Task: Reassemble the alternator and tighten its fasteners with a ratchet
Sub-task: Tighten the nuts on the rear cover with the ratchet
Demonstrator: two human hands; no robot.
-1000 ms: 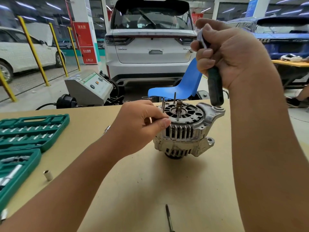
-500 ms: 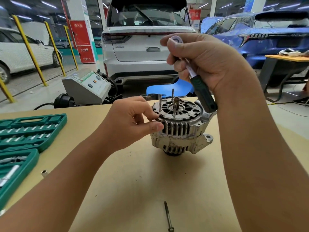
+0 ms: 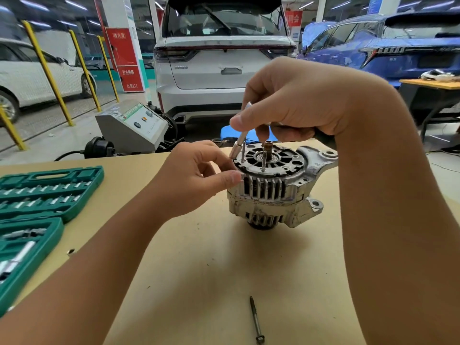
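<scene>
I see the right hand [image 3: 293, 100] gripping the ratchet [image 3: 239, 144], socket down on the alternator [image 3: 271, 185] rim; the left hand [image 3: 196, 175] pinches that rim.

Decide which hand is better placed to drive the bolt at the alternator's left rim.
Right hand: it holds the tool already at that rim. The left hand steadies the alternator.
</scene>
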